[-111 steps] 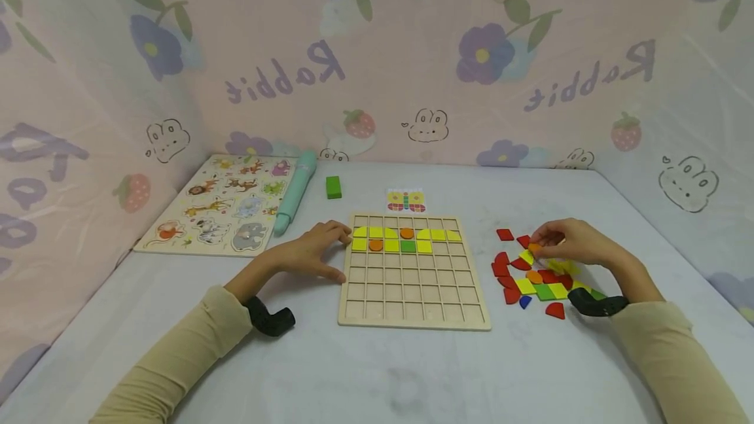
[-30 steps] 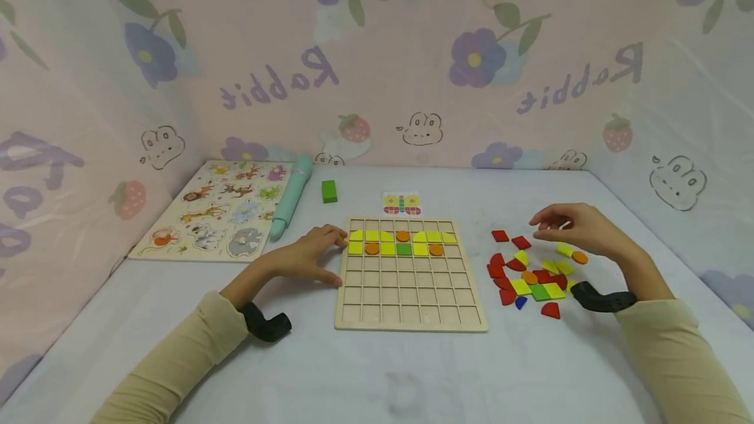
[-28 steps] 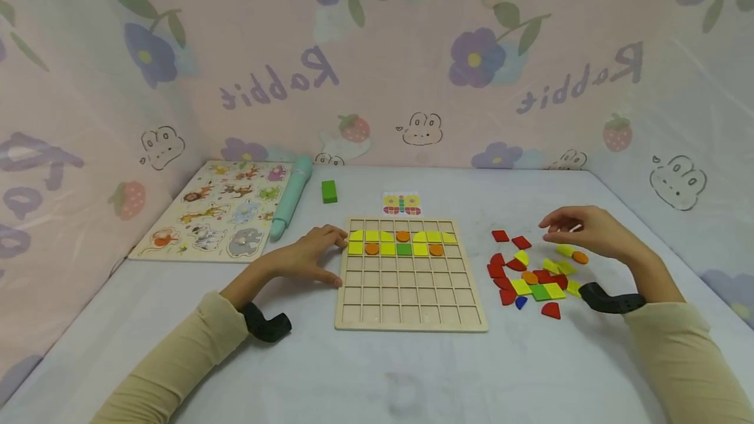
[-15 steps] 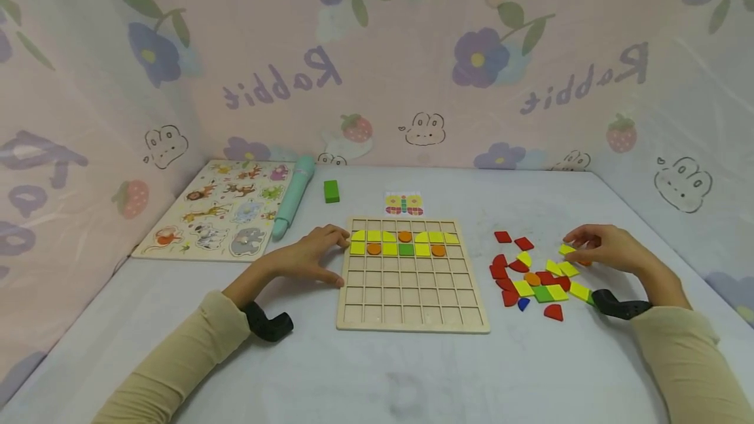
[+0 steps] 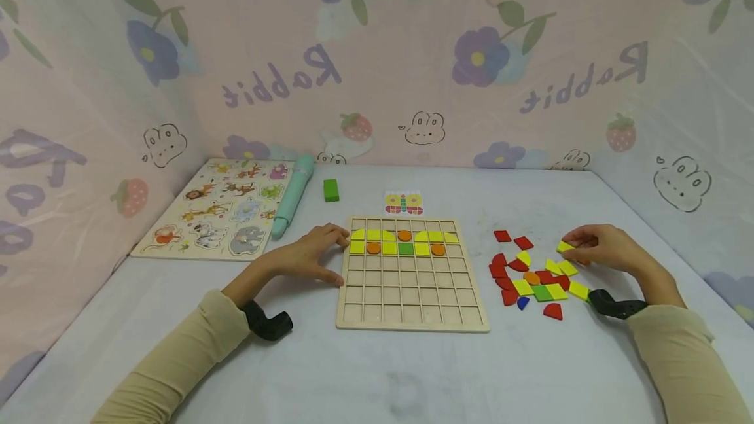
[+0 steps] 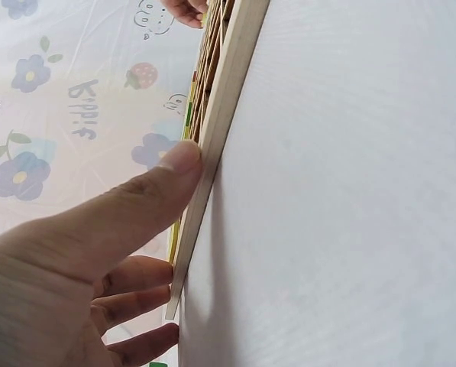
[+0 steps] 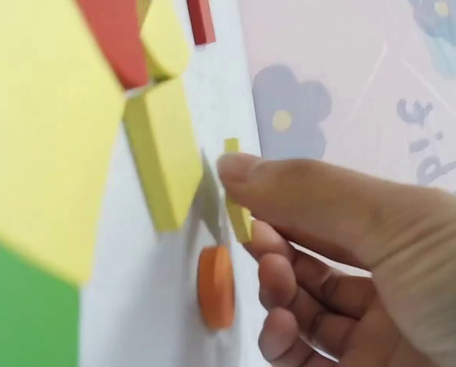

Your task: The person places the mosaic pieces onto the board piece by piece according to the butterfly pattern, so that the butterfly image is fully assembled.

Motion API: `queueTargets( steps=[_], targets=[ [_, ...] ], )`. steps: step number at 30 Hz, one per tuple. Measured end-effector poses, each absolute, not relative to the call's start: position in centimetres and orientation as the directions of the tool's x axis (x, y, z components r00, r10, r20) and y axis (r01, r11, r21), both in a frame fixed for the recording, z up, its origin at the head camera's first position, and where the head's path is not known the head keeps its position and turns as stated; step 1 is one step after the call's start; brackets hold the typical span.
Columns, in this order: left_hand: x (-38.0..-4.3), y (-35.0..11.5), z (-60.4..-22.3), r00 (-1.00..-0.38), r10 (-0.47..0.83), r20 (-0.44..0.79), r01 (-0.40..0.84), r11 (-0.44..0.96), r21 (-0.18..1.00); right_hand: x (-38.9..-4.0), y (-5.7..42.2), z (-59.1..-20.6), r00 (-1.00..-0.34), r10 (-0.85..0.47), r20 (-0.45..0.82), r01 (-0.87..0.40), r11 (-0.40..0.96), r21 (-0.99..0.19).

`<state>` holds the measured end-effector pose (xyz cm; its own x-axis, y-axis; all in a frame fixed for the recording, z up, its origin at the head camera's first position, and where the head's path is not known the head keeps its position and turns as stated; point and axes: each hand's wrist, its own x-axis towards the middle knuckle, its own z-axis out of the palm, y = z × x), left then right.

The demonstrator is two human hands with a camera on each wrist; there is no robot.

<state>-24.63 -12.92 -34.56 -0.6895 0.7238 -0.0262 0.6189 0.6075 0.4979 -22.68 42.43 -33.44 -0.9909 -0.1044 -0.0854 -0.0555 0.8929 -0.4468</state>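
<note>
1. At three o'clock from the board [image 5: 409, 296], past most of the loose bits [image 5: 521, 288], the right hand [image 5: 603, 250] pinches a yellow piece [image 7: 236, 212] with its thumb and fingertips. The piece looks a little way off the cloth [image 5: 406, 371].
2. At nine o'clock, the left hand [image 5: 306, 255] has its fingers loose and spread, holding nothing. Its thumb touches the board's side, which may help keep it steady.
3. The step now looks like picking up one piece. Two rows hold pieces; the lower one has a bare square at its three o'clock end. The next move seems to call for a lift, then a trip toward nine o'clock to that square.
4. An orange disc [image 7: 216, 287] sits just beside the yellow piece, near four o'clock, so a low drag could bump it.
5. Loose bits lie between hand and board, so going over them looks best. White cloth shows between them and the board. Raised edges ring each square, so the piece should go down flat.
</note>
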Motion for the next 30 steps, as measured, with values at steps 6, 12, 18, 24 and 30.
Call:
queueTargets(
  steps=[6,12,18,24,30],
  targets=[
    [-24.6,-13.0,-34.5,-0.691,0.722,-0.025,0.618,0.609,0.498,-22.5,40.2,-32.1,-0.996,-0.090,0.019,-0.089,0.885,-0.457],
    [-24.5,-12.9,-34.5,-0.691,0.722,-0.023,0.619,0.608,0.498,-22.3,35.0,-29.5,-0.989,-0.130,0.077,-0.151,0.868,-0.473],
    [-24.5,-12.9,-34.6,-0.692,0.722,-0.021,0.621,0.610,0.492,-22.8,29.7,-28.5,-0.975,-0.198,0.104,-0.223,0.842,-0.491],
    [-24.5,-12.9,-34.7,-0.691,0.723,-0.021,0.621,0.608,0.494,-23.0,25.4,-28.8,-0.953,-0.276,0.126,-0.301,0.809,-0.505],
    [-24.6,-12.9,-34.6,-0.695,0.719,-0.026,0.617,0.614,0.493,-23.5,23.7,-30.5,-0.919,-0.362,0.157,-0.388,0.754,-0.529]
  ],
)
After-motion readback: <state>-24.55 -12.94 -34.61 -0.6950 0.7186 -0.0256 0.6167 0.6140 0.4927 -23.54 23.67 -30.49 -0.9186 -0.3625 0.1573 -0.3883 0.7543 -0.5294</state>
